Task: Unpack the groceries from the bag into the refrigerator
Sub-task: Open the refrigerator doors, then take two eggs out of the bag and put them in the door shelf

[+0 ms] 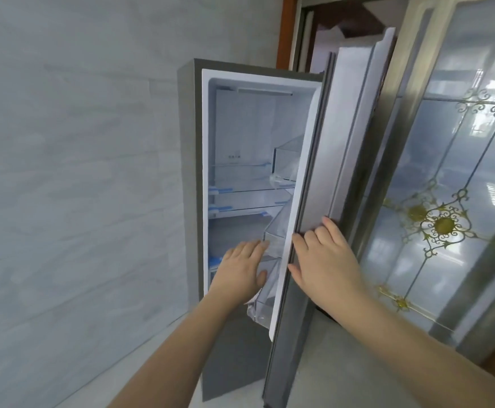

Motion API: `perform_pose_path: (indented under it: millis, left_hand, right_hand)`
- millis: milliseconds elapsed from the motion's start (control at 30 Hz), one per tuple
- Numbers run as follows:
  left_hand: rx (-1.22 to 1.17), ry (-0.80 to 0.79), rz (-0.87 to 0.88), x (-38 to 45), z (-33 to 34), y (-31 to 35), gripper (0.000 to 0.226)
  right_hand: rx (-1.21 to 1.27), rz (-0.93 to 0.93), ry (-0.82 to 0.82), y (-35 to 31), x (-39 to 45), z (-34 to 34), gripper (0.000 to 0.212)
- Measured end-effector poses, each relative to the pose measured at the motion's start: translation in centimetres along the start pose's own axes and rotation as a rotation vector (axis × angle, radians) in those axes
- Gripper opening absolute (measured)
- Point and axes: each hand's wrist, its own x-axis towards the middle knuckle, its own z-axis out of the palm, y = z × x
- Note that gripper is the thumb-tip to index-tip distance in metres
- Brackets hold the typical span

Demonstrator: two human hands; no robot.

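no bag or groceries showed in view. the fridge [199, 184] stood against a pale tiled wall [78, 172], its foot cut off by the forearms and the frame's lower edge. its door [314, 160] stood partly open, edge-on, so the inner door bins [272, 240] were half hidden; they looked like clear plastic, one wrapped in crinkled film near the bottom. glass shelves [249, 191] with blue tape tabs sat inside, bare. the left hand [241, 267] lay flat, fingers straight, touching a bin and holding nothing. the right hand [322, 257] pressed on the door's grey edge with fingers loosely extended, gripping nothing. a leaded glass panel [452, 187] with gold ornaments stood to the right, blurred.
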Motion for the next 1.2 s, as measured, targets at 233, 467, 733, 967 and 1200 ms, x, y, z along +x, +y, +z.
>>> perform_pose_path:
  millis: [233, 467, 733, 967, 1200]
  left_hand:
    - [-0.020, -0.057, 0.066, 3.0, 1.2, 3.1, 0.071]
    - [-0.088, -0.028, 0.236, 4.4, 2.7, 7.6, 0.057]
    - [-0.128, -0.073, 0.372, 5.6, 3.7, 12.0, 0.066]
    - [-0.083, -0.116, 0.518, 8.1, 6.7, 13.3, 0.072]
    - [-0.012, -0.120, 0.405, 12.6, 9.0, 15.2, 0.075]
  right_hand:
    - [0.007, 0.195, -0.019, 3.1, -4.3, 0.0, 0.056]
    - [0.037, 0.492, -0.118, 4.9, -7.7, 0.5, 0.056]
    - [0.051, 0.686, -0.120, 7.7, -10.3, 0.0, 0.061]
    - [0.076, 0.712, -0.112, 10.1, -11.0, 2.1, 0.061]
    - [0.130, 0.589, -0.027, 12.6, -9.9, 8.4, 0.066]
